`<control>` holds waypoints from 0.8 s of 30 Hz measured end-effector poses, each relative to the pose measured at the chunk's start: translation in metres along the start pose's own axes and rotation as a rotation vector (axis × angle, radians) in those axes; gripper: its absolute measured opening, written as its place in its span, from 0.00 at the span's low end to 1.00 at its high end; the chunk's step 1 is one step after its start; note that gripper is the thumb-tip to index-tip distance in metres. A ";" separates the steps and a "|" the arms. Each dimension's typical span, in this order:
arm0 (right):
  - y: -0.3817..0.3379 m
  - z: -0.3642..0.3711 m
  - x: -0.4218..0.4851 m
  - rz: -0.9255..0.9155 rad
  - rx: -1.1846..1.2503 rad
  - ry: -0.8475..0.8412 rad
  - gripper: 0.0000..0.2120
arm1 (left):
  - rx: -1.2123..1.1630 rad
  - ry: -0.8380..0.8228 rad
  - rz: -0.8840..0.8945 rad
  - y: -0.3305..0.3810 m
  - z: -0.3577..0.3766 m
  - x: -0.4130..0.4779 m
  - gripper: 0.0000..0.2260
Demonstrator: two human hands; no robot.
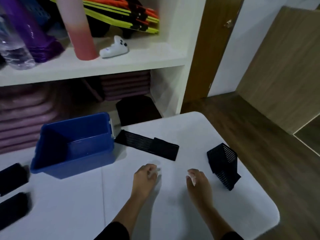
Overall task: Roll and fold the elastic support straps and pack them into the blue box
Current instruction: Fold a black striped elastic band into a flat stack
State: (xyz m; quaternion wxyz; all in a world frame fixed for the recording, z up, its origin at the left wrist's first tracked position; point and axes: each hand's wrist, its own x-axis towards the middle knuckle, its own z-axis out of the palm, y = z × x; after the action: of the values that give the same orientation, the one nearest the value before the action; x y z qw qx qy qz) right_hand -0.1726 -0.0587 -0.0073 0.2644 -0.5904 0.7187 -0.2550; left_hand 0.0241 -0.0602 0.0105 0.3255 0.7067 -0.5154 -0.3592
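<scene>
Holding: nothing; left hand (pixel 145 175) and right hand (pixel 198 180) have fingers loosely curled.
Straps: black ribbed elastic; flat strap (pixel 149 144) by the blue box, folded strap (pixel 223 168) beside right hand.
Box: blue box (pixel 74 161), rigid plastic, rectangular, open.
Surface: surface (pixel 69 205) smooth white, rounded corner.
Room: white shelf (pixel 103 66), wood floor (pixel 259 144).

dim, cool indoor light, no source in view. we note soft, faint shadows on the table (pixel 173 213) just beside the fingers (pixel 191 179). left hand (pixel 144 177) fingertips smeared by motion blur. black straps (pixel 13 201) far left of the fingers also blurred. shelf (pixel 103 66) edges above the fingers bow, wide-angle.
</scene>
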 end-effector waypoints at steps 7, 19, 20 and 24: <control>0.037 -0.021 0.053 -0.070 -0.039 -0.065 0.13 | 0.128 -0.036 -0.015 0.027 0.061 0.058 0.21; 0.054 0.000 0.080 -0.199 -0.033 -0.047 0.13 | 0.501 0.135 -0.310 0.018 0.058 0.130 0.25; 0.055 0.000 0.081 -0.197 -0.028 -0.055 0.13 | 0.486 0.144 -0.318 0.018 0.059 0.130 0.24; 0.051 -0.002 0.087 -0.189 0.002 -0.076 0.13 | 0.317 0.163 -0.405 0.018 0.062 0.126 0.24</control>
State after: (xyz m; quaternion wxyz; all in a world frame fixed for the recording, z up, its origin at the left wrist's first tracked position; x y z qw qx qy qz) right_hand -0.2246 -0.1351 -0.0472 0.2670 -0.6645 0.6490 -0.2569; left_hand -0.0100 -0.1913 -0.0291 0.1728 0.8641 -0.3855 -0.2736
